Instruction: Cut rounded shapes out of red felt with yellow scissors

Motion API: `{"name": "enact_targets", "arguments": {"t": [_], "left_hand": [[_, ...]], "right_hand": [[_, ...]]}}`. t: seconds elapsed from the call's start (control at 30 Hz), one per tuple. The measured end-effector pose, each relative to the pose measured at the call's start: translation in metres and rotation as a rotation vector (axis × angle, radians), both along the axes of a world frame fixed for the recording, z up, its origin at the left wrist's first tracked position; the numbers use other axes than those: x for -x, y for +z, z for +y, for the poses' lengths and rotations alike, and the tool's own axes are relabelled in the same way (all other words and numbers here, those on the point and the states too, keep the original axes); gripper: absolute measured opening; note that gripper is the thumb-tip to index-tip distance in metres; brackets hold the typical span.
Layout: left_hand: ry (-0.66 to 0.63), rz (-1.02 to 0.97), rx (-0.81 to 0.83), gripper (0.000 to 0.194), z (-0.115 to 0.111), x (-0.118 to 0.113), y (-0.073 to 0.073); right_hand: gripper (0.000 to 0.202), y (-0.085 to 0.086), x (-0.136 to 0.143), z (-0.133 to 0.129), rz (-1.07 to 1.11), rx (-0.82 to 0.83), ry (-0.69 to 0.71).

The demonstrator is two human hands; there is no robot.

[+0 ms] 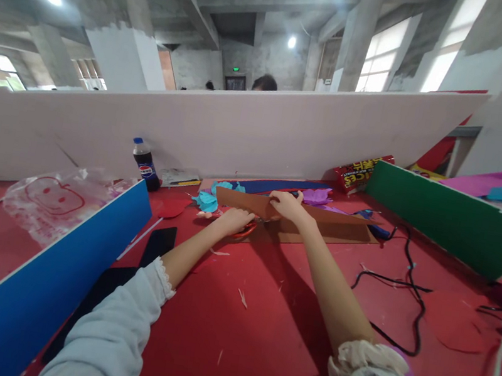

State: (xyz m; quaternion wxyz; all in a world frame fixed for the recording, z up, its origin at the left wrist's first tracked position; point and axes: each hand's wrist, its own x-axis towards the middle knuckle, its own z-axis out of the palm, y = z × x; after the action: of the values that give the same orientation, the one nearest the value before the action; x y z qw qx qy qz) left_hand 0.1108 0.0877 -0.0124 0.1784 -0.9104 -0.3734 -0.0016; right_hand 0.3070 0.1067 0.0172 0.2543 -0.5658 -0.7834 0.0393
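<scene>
My left hand (pixel 234 219) is closed around the orange handles of a pair of scissors (pixel 245 231). Their blades point right, towards a brown sheet (pixel 326 224) that could be paper or felt. The upper edge of that sheet is pinched in my right hand (pixel 287 206), a little beyond the scissors. Part of the sheet stands raised and part lies low over the red table (pixel 229 324). Crumpled light-blue paper (pixel 208 200) lies just past my left hand, and crumpled purple paper (pixel 316 196) lies behind the sheet.
Blue (pixel 52 264) and green (pixel 451 216) boards stand left and right; a white partition (pixel 241 126) runs behind. A cola bottle (pixel 145 165), plastic bag (pixel 58 199), dark phone (pixel 158 245), red snack packet (pixel 362 172) and black cord (pixel 418 303) lie around. A person's head (pixel 266 82) shows beyond.
</scene>
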Motion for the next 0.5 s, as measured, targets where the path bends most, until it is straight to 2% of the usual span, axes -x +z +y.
{"name": "enact_targets", "arguments": {"t": [0.2,0.5], "left_hand": [[0.046,0.001,0.003,0.021,0.0015,-0.0013,-0.0027],[0.014,0.0,0.002,0.019,-0.0007,-0.0014,-0.0033]], "right_hand": [[0.026,0.0017,0.0001,-0.0006,-0.021,-0.003,-0.017],[0.024,0.0013,-0.0011,-0.0006,-0.015,-0.021,-0.003]]}}
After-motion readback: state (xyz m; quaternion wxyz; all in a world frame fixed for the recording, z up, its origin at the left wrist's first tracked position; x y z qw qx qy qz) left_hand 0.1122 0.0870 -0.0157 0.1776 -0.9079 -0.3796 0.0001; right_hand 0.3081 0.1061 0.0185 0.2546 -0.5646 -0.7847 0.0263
